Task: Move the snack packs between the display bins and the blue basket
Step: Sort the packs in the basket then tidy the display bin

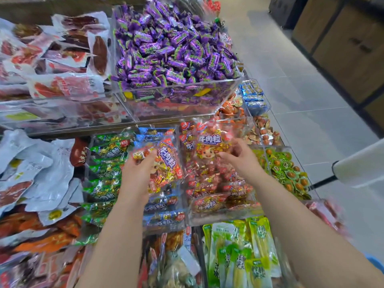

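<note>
left hand [137, 173] grips a red snack pack [168, 161], right hand [241, 156] just beside.

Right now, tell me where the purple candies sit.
Head view, top centre: the purple candies heap in a clear bin, right of the red-and-white meat packs.

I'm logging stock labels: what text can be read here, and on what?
"牛肉粒": tilted red pack gripped by left hand.
"牛肉粒": cow-printed pack in right hand.
"牛肉粒": blue pack.
Purple candies: lettering too blurred.
Everything else: unreadable.
</note>
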Demonstrator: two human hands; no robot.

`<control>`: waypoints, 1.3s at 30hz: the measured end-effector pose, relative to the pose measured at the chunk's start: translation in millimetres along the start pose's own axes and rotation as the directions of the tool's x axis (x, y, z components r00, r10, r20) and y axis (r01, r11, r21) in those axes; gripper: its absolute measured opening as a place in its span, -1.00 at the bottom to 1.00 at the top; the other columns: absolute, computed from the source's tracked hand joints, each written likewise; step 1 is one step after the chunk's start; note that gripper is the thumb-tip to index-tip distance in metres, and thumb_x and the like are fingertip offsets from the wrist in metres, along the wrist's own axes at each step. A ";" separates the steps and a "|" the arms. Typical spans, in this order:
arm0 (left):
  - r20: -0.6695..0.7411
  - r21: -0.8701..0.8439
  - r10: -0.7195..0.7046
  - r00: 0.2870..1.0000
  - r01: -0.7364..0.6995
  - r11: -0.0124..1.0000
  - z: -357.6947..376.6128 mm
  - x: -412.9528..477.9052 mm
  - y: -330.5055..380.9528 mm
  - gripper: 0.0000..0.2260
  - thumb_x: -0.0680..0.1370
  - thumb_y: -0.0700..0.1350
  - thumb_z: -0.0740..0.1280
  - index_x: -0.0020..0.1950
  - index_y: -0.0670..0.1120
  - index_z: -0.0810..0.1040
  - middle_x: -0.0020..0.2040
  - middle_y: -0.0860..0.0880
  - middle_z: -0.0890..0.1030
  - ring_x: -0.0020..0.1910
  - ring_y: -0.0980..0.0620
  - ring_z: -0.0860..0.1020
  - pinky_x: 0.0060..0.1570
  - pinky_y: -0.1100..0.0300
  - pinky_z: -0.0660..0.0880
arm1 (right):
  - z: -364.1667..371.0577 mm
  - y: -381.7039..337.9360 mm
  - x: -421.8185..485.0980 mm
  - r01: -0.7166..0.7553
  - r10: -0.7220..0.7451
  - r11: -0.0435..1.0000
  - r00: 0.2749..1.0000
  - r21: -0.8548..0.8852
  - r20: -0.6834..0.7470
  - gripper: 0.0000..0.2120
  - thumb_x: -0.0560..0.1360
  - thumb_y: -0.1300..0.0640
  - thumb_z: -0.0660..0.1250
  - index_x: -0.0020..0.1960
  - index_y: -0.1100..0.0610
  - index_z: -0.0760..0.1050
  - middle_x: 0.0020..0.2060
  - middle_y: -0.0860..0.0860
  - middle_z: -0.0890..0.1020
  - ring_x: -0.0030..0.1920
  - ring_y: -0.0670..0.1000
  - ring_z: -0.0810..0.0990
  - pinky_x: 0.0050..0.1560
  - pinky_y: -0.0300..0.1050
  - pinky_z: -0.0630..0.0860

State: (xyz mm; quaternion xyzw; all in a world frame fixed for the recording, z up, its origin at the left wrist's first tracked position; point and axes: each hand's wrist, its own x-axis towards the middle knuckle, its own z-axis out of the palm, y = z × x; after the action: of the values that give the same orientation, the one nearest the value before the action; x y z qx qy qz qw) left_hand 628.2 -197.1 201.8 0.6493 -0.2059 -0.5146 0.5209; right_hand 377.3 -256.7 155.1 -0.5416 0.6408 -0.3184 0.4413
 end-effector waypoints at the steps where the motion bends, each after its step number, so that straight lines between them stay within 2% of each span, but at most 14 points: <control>1: 0.001 0.003 -0.008 1.000 0.008 1.000 -1.6 1.7 -1.0 -0.83 0.51 -0.04 0.42 0.07 0.04 0.55 0.10 -0.15 0.64 0.10 -0.22 0.60 0.15 -0.26 0.49 | 7.6 0.4 6.8 0.025 -0.023 0.998 0.999 -0.065 0.029 -0.71 0.44 0.04 0.43 0.09 0.02 0.41 -0.17 -0.08 0.52 -0.15 -0.04 0.52 -0.19 -0.21 0.44; 4: 0.004 -0.009 -0.019 1.000 0.019 1.000 -3.6 3.5 -3.0 -0.82 0.51 -0.05 0.42 0.10 0.05 0.55 0.07 -0.10 0.67 0.08 -0.17 0.62 0.15 -0.22 0.50 | 34.5 5.0 20.8 0.067 -0.037 0.971 0.991 -0.228 0.132 -0.61 0.45 0.08 0.43 0.21 0.09 0.39 -0.04 -0.06 0.55 -0.02 0.01 0.52 -0.10 -0.20 0.40; 7: 0.027 0.002 -0.031 0.999 0.031 1.000 -3.2 1.0 -4.3 -0.70 0.50 -0.05 0.42 0.22 0.02 0.51 0.12 -0.10 0.65 0.11 -0.16 0.61 0.18 -0.21 0.48 | 50.2 11.2 28.5 0.036 -0.015 0.962 0.997 -0.270 0.081 -0.52 0.40 0.08 0.48 0.22 0.10 0.35 0.04 0.00 0.55 0.07 0.05 0.54 0.00 -0.13 0.45; 9: 0.033 0.005 -0.042 0.999 0.042 0.999 -4.0 0.8 -5.0 -0.74 0.51 -0.09 0.42 0.19 0.01 0.52 0.11 -0.11 0.65 0.09 -0.16 0.62 0.14 -0.18 0.52 | 53.5 15.0 29.7 0.012 -0.009 0.977 1.000 -0.211 0.015 -0.34 0.31 0.03 0.55 0.29 0.10 0.31 0.12 0.04 0.51 0.14 0.06 0.51 0.15 -0.02 0.49; 13: 0.026 -0.018 -0.043 0.999 0.044 0.999 -4.9 0.3 -4.0 -0.88 0.53 -0.16 0.39 0.05 0.01 0.57 0.03 -0.16 0.67 0.01 -0.18 0.65 -0.03 -0.17 0.60 | 54.2 21.1 29.6 0.104 -0.130 0.911 0.991 -0.399 -0.038 0.16 0.16 -0.19 0.58 0.52 0.06 -0.03 0.39 0.06 0.24 0.40 0.07 0.20 0.40 -0.04 0.17; 16: 0.028 -0.012 -0.030 0.999 0.030 0.999 -6.2 0.1 -4.5 -0.87 0.53 -0.17 0.39 0.06 -0.01 0.56 0.00 -0.14 0.68 -0.05 -0.14 0.66 -0.15 -0.06 0.63 | 60.6 13.0 37.8 0.163 -0.186 0.919 0.982 -0.359 -0.032 0.27 0.10 -0.13 0.63 0.53 0.00 -0.14 0.45 0.01 0.18 0.45 0.04 0.17 0.46 0.00 0.18; 19: 0.042 -0.008 -0.020 0.999 0.021 1.000 -5.0 -0.7 -5.0 -0.86 0.53 -0.18 0.39 0.06 -0.01 0.56 -0.06 -0.07 0.69 -0.11 -0.06 0.67 -0.24 0.08 0.60 | 70.0 6.4 46.0 0.206 -0.251 0.911 0.964 -0.358 -0.084 0.22 0.15 -0.06 0.63 0.52 0.03 -0.14 0.45 0.06 0.15 0.46 0.07 0.15 0.47 0.03 0.16; 23: 0.070 0.022 -0.008 0.998 0.006 1.000 -2.7 -1.7 -5.9 -0.87 0.52 -0.16 0.40 0.03 0.03 0.58 -0.05 -0.04 0.70 -0.06 -0.05 0.66 -0.10 0.03 0.60 | 72.9 14.2 41.2 0.265 -0.350 0.843 0.931 -0.467 -0.102 0.16 0.22 -0.03 0.60 0.52 0.06 -0.13 0.51 0.08 0.02 0.50 0.11 0.06 0.47 0.05 0.10; 27: 0.094 0.006 -0.010 0.995 0.010 1.000 -2.6 -3.7 -7.1 -0.85 0.52 -0.16 0.40 0.05 0.01 0.56 -0.13 0.00 0.71 -0.22 0.04 0.68 -0.31 0.15 0.58 | 72.1 25.2 37.7 0.463 -0.543 0.730 0.839 -0.503 -0.016 0.01 0.30 0.10 0.56 0.45 -0.06 -0.12 0.46 0.18 -0.20 0.48 0.12 -0.28 0.46 0.14 -0.13; 30: 0.114 0.005 -0.020 0.993 0.020 1.000 -1.9 -5.1 -6.6 -0.83 0.53 -0.15 0.39 0.10 0.01 0.56 -0.09 0.01 0.70 -0.16 0.03 0.67 -0.27 0.13 0.58 | 70.7 18.8 46.7 0.431 -0.481 0.737 0.876 -0.521 0.043 0.07 0.29 0.06 0.56 0.42 -0.15 -0.21 0.40 0.15 -0.36 0.41 0.15 -0.41 0.43 0.19 -0.23; 33: 0.167 -0.056 -0.059 0.984 0.069 0.996 -0.6 -8.5 -4.3 -0.83 0.56 -0.20 0.34 0.12 -0.03 0.55 -0.17 0.06 0.71 -0.18 0.08 0.68 -0.30 0.17 0.59 | 66.7 14.5 43.4 0.379 -0.416 0.709 0.906 -0.595 0.081 0.19 0.25 -0.09 0.55 0.44 -0.09 -0.35 0.43 0.25 -0.36 0.40 0.18 -0.46 0.41 0.28 -0.32; 35: 0.214 -0.109 -0.087 0.973 0.112 0.988 -1.0 -10.3 -3.9 -0.81 0.57 -0.22 0.31 0.17 -0.07 0.53 -0.10 0.01 0.71 -0.10 0.05 0.68 -0.18 0.08 0.61 | 62.2 11.2 33.0 0.322 -0.366 0.740 0.929 -0.590 0.048 0.21 0.24 -0.22 0.50 0.44 -0.03 -0.39 0.45 0.27 -0.33 0.44 0.21 -0.43 0.41 0.29 -0.33; 37: 0.265 -0.148 -0.100 0.959 0.143 0.979 -1.0 -13.4 -4.2 -0.78 0.59 -0.18 0.28 0.24 -0.11 0.49 0.00 -0.06 0.70 0.00 -0.02 0.67 -0.09 0.01 0.62 | 57.1 6.7 16.9 0.292 -0.373 0.808 0.926 -0.512 -0.061 0.07 0.29 -0.28 0.43 0.47 0.00 -0.22 0.48 0.23 -0.25 0.49 0.16 -0.31 0.42 0.12 -0.32; 39: 0.316 -0.192 -0.086 0.945 0.153 0.969 1.5 -17.1 -5.0 -0.74 0.60 -0.15 0.25 0.29 -0.13 0.45 0.05 -0.10 0.69 0.02 -0.05 0.67 -0.17 0.06 0.63 | 52.0 2.3 -6.1 0.265 -0.353 0.902 0.907 -0.342 -0.228 -0.19 0.39 -0.22 0.38 0.46 -0.07 0.02 0.48 0.13 -0.04 0.48 -0.05 -0.07 0.44 -0.12 -0.14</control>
State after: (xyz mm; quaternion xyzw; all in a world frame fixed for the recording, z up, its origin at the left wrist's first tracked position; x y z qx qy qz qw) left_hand 618.9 -182.1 205.2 0.5135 -0.1871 -0.6586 0.5173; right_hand 423.8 -246.6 133.2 -0.6469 0.6435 -0.3573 0.1995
